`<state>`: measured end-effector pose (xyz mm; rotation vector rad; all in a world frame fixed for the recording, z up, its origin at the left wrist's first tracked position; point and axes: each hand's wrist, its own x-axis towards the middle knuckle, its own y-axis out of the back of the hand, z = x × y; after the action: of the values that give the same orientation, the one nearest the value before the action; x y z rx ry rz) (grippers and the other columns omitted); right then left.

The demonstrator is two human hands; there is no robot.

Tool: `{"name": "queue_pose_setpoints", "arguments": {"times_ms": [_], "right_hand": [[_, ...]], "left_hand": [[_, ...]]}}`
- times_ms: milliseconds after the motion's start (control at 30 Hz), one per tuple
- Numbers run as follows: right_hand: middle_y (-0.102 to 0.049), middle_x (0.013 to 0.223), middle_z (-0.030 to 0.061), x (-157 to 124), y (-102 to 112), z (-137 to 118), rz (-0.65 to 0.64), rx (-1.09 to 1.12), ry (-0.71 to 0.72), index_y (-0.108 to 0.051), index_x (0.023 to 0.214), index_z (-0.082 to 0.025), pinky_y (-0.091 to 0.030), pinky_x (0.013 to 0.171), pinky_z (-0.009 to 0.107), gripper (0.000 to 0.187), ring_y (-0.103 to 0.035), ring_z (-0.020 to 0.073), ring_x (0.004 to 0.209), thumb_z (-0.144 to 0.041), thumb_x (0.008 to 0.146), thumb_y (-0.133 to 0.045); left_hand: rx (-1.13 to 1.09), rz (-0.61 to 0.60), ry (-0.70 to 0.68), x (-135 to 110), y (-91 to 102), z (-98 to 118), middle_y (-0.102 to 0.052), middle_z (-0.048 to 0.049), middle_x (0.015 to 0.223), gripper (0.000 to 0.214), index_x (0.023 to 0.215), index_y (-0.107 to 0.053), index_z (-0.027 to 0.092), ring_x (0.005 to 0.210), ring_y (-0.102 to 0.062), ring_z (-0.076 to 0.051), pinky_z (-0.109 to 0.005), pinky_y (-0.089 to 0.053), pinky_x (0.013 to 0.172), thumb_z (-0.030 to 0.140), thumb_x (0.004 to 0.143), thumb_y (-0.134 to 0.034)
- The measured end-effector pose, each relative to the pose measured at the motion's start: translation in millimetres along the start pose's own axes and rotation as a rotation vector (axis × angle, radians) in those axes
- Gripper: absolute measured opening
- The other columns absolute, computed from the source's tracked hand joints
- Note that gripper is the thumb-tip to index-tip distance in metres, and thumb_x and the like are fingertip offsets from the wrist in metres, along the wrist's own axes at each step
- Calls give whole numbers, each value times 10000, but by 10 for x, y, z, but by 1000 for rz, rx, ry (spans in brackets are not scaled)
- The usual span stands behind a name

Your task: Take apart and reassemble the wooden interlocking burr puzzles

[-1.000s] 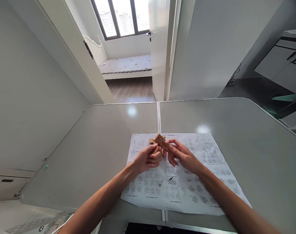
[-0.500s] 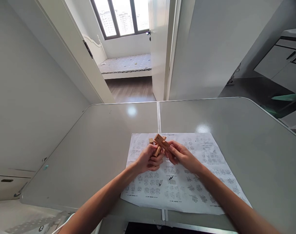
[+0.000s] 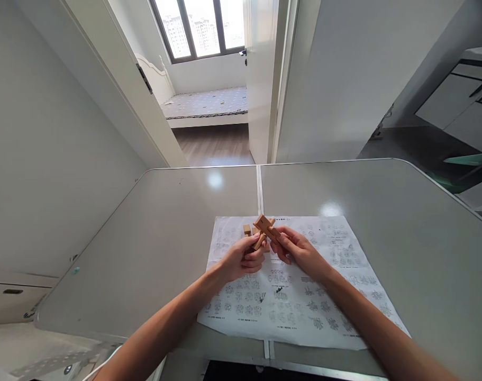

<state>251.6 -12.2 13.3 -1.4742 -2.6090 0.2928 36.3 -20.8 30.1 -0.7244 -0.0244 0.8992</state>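
Above a printed paper sheet (image 3: pixel 288 312), both hands meet around several notched wooden puzzle pieces (image 3: pixel 264 224) that cross one another. My left hand (image 3: pixel 246 257) is closed, its thumb and fingers pinching a slanting wooden stick (image 3: pixel 260 242). From the right, my right hand (image 3: pixel 298 252) grips the end of the wider notched piece, thumb on top. Just beyond my left fingers shows a small light wooden block (image 3: pixel 247 229). More wood sits behind the held pieces, partly hidden, so I cannot tell how it all joins.
The paper carries rows of small line drawings and lies on a grey table (image 3: pixel 185 227) with a seam (image 3: pixel 260 190) down its middle. A wall (image 3: pixel 66 132) borders the table's left side. Past the far edge are an open door (image 3: pixel 260 79) and a bed (image 3: pixel 209 103).
The held wooden pieces have shifted and turned slightly, and more of the wood behind them shows. Both hands keep their grip. The view has moved very slightly.
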Motion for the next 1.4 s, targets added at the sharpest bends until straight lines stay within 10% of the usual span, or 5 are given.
{"name": "queue_pose_setpoints", "arguments": {"times_ms": [1400], "right_hand": [[-510,717,-45,-3,17,-8,3,-44,-46,-666,1111,-214,-275,524,287,411,-357,97,527,-610,1041,-582]], "left_hand": [[15,-160,41,-40,45,-9,-271,132,537,373,960,-592,187,376,-117,-56,-211,-178,364,550,985,-669]]}}
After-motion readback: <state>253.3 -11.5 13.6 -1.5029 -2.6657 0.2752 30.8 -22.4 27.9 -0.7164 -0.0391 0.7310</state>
